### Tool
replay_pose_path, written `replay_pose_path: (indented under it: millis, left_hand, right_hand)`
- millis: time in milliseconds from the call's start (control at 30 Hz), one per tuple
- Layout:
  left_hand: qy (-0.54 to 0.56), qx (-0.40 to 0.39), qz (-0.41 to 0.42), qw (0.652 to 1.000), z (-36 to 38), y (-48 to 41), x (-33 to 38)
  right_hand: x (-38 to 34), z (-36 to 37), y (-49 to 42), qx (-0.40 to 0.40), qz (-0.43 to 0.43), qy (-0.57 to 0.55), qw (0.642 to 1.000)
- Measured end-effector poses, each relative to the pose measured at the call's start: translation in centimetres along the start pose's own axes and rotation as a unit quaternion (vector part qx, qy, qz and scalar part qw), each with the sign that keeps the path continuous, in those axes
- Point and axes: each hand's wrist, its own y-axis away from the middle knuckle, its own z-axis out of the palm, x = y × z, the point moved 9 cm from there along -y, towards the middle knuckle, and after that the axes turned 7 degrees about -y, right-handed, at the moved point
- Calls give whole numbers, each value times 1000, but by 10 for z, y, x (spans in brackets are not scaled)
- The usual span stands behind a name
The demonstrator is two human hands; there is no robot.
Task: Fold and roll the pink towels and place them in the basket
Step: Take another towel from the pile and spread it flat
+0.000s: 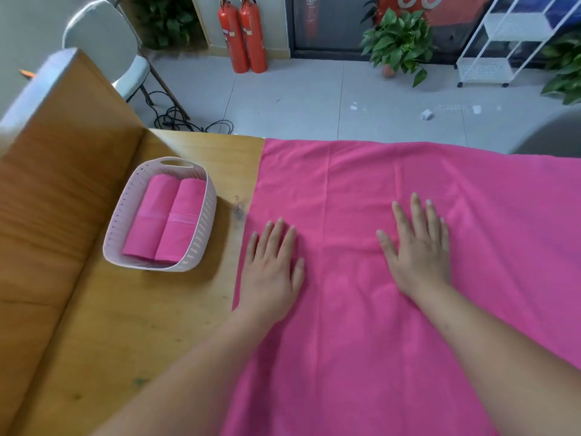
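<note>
As things stand: you are smoothing a towel (361, 184) flat, I think; no fold yet.
Towel: spread wide on the tabletop (125, 325), right of the basket (206, 228).
Grips: your left grip (272, 265) and right grip (419, 247) lie flat on the towel, fingers straight, holding nothing.
Basket: two rolls (163, 218) lie in it side by side.
Next: pinch one edge with both grips and bring it over to the other edge, keeping corners even.
</note>
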Motion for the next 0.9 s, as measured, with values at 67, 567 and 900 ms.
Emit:
replay_pose_path:
  millis: [67, 567, 900]
  left_hand:
    - [-15, -27, 21, 999, 4, 42, -3]
    - [-53, -59, 35, 996, 2, 205, -29]
    - [-86, -90, 72, 990, 5, 325, -8]
  right_hand:
    - [-8, 11, 40, -12, -9, 13, 1000]
    - [-9, 36, 253, -98, -29, 76, 992]
    - [-15, 47, 369, -129, -95, 73, 984]
